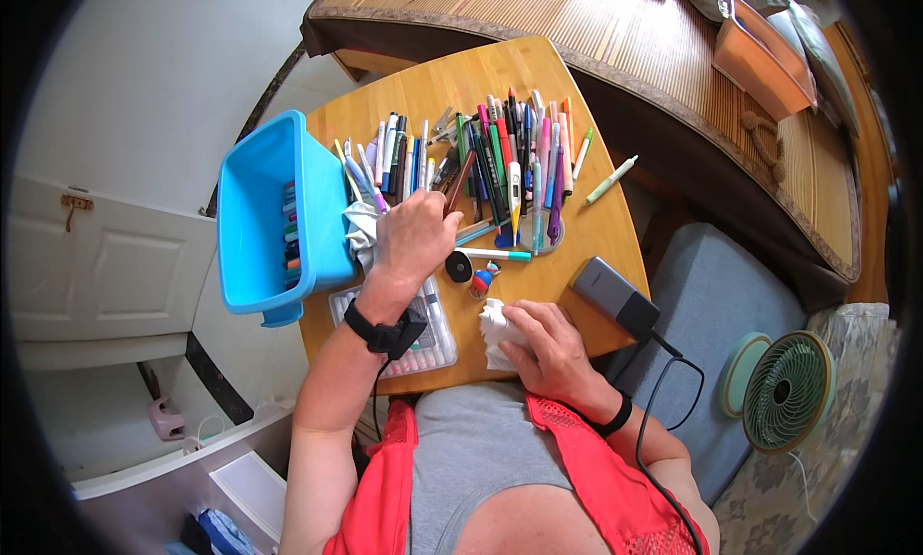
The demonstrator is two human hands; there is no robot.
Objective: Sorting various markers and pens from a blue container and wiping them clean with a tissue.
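Note:
My left hand (414, 238) is over the near side of the pens, its fingers curled and the fingertips hidden. A brown pen (461, 180) stands out just beyond its knuckles; whether the hand grips it cannot be seen. Under my right hand (551, 346), near the table's front edge, a crumpled white tissue (497, 335) is held against the wood. Many pens and markers (497, 151) lie side by side across the table, with a digital thermometer (514, 191) on top. A white marker with a teal end (497, 254), a black tape roll (458, 266) and a small red-and-blue figurine (482, 280) sit between my hands.
A blue plastic bin (328, 223) lies tipped at the left, several markers inside. Beside my left wrist is a clear marker case (440, 339). A grey power bank (613, 295) with a black cable rests at the right edge, near a green fan (786, 393). A light-green pen (610, 180) overhangs the edge.

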